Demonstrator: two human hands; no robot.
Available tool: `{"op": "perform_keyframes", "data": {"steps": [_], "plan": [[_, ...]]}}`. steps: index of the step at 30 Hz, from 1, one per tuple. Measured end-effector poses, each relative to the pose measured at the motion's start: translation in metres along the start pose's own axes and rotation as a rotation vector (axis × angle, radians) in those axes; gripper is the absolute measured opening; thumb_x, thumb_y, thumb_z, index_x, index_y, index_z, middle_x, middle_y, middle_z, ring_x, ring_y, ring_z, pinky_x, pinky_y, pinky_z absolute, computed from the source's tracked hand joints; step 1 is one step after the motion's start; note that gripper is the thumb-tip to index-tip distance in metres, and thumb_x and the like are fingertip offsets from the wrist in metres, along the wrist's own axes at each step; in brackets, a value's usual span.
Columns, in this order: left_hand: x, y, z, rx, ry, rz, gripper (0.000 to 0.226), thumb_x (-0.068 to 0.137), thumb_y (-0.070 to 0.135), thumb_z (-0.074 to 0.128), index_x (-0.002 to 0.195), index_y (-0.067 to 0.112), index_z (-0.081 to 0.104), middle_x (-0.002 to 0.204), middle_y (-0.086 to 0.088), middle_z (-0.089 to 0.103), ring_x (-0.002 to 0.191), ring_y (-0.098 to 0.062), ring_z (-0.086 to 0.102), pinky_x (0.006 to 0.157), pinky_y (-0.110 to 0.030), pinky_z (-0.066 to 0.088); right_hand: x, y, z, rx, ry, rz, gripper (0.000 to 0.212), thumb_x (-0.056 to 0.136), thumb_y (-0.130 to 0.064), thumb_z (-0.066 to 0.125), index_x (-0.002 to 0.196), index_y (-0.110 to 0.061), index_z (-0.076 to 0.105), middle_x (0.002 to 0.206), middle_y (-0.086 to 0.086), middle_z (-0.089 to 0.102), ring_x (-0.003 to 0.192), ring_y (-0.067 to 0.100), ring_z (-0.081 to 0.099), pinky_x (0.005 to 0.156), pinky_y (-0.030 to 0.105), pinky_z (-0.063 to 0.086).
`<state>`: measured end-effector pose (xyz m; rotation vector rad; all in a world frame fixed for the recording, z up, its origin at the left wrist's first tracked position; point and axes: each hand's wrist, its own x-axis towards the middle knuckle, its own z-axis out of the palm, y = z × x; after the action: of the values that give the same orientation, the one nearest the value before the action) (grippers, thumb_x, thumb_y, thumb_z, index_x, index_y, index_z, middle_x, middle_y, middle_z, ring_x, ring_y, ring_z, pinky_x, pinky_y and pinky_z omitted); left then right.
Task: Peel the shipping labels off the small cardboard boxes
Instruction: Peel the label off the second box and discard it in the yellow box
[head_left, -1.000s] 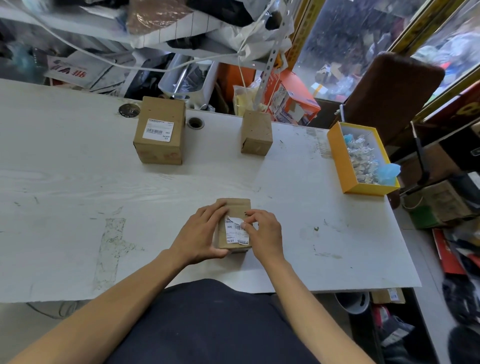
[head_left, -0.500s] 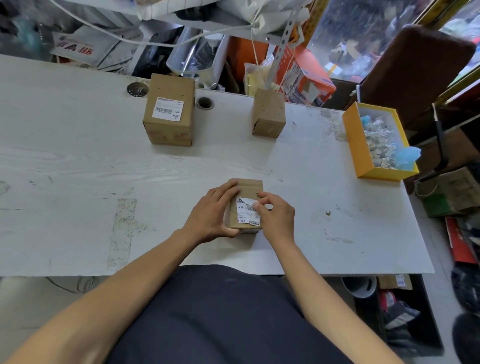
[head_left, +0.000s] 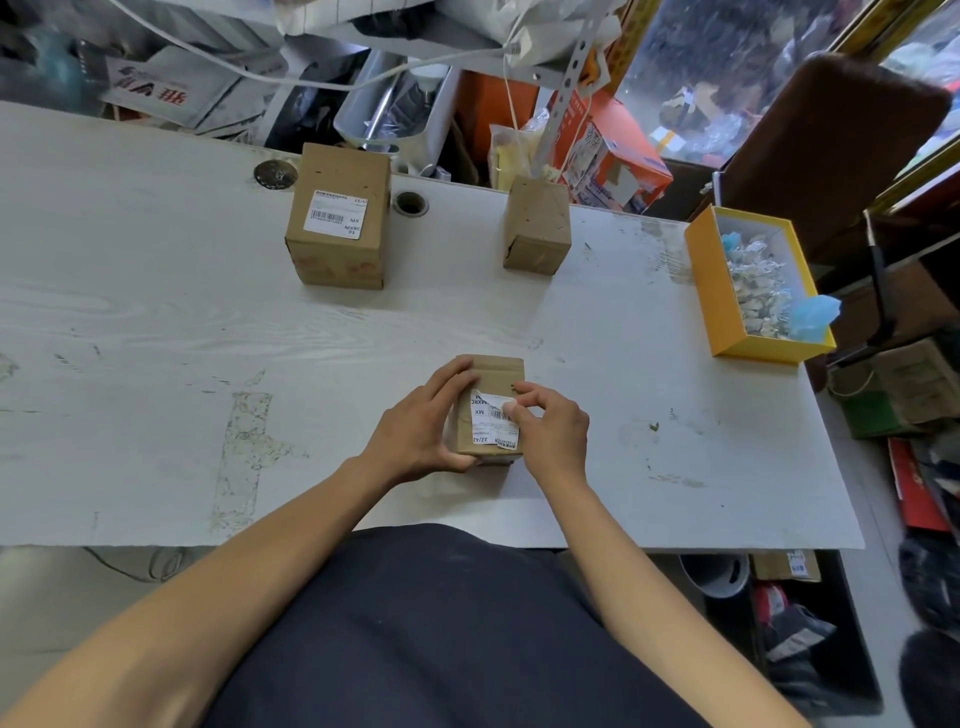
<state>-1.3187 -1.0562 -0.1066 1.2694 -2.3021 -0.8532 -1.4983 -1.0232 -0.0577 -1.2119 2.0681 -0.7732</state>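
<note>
A small cardboard box (head_left: 493, 373) stands on the white table (head_left: 156, 364) near the front edge. My left hand (head_left: 421, 426) grips its left side. A white shipping label (head_left: 488, 421) lies on its top, with the upper right part lifted and creased. My right hand (head_left: 553, 431) pinches that lifted part between thumb and forefinger. A bigger cardboard box (head_left: 340, 218) with a flat white label (head_left: 336, 213) stands at the back left. A third small box (head_left: 537, 226) with no label showing stands at the back middle.
A yellow tray (head_left: 706, 291) of crumpled white and blue scraps sits at the right edge of the table. A metal disc (head_left: 275, 174) and a round cable hole (head_left: 410, 203) lie near the back edge. Clutter and boxes crowd behind and right of the table.
My right hand has pulled the label's upper right part further up and toward me, baring more cardboard. My left hand stays on the box. The camera has shifted slightly.
</note>
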Motion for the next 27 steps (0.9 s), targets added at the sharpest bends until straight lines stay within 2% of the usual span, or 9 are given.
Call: {"op": "perform_keyframes", "data": {"steps": [6, 11, 15, 23, 25, 27], "plan": [[0.0000, 0.0000, -0.0014, -0.013, -0.007, -0.008, 0.104, 0.058, 0.059, 0.076, 0.147, 0.033, 0.029, 0.157, 0.029, 0.010, 0.118, -0.011, 0.054, 0.067, -0.038, 0.058, 0.0005, 0.0003, -0.0006, 0.003, -0.006, 0.000, 0.010, 0.087, -0.017, 0.071, 0.082, -0.009, 0.073, 0.117, -0.009, 0.070, 0.101, 0.002, 0.058, 0.084, 0.011, 0.035], [-0.0014, 0.0009, -0.0027, -0.001, -0.017, -0.012, 0.104, 0.059, 0.057, 0.079, 0.147, 0.032, 0.029, 0.157, 0.029, 0.010, 0.116, -0.008, 0.054, 0.066, -0.034, 0.057, 0.0003, 0.0008, -0.0006, -0.024, -0.002, -0.006, 0.010, 0.087, -0.018, 0.071, 0.082, -0.010, 0.074, 0.118, -0.009, 0.070, 0.099, 0.000, 0.056, 0.072, -0.004, 0.030], [-0.0003, 0.0011, -0.0027, -0.007, -0.017, -0.014, 0.105, 0.059, 0.056, 0.080, 0.148, 0.032, 0.029, 0.157, 0.029, 0.010, 0.117, -0.007, 0.054, 0.066, -0.032, 0.056, 0.0014, 0.0008, -0.0020, -0.027, 0.000, -0.007, 0.010, 0.087, -0.018, 0.071, 0.083, -0.009, 0.074, 0.119, -0.009, 0.070, 0.100, 0.002, 0.057, 0.071, -0.008, 0.030], [-0.0015, 0.0021, -0.0024, -0.028, -0.025, -0.019, 0.105, 0.060, 0.051, 0.083, 0.148, 0.032, 0.029, 0.157, 0.030, 0.010, 0.110, -0.006, 0.057, 0.064, -0.025, 0.051, 0.0011, 0.0025, -0.0030, -0.018, -0.003, -0.006, 0.010, 0.087, -0.018, 0.071, 0.084, -0.010, 0.075, 0.119, -0.009, 0.069, 0.103, 0.004, 0.059, 0.075, -0.001, 0.032], [-0.0013, 0.0026, -0.0023, -0.030, -0.025, -0.019, 0.105, 0.060, 0.051, 0.083, 0.148, 0.032, 0.029, 0.157, 0.029, 0.010, 0.109, -0.005, 0.056, 0.065, -0.027, 0.053, 0.0010, 0.0021, -0.0036, -0.017, -0.010, -0.009, 0.010, 0.087, -0.018, 0.071, 0.083, -0.010, 0.075, 0.119, -0.009, 0.070, 0.103, 0.003, 0.058, 0.073, -0.004, 0.030], [-0.0010, 0.0026, -0.0021, -0.033, -0.024, -0.019, 0.105, 0.061, 0.051, 0.083, 0.148, 0.031, 0.029, 0.157, 0.029, 0.010, 0.106, -0.003, 0.054, 0.065, -0.029, 0.055, 0.0013, 0.0022, -0.0039, -0.014, -0.013, -0.009, 0.010, 0.087, -0.019, 0.071, 0.083, -0.010, 0.075, 0.119, -0.010, 0.070, 0.107, 0.006, 0.060, 0.075, -0.001, 0.031]]}}
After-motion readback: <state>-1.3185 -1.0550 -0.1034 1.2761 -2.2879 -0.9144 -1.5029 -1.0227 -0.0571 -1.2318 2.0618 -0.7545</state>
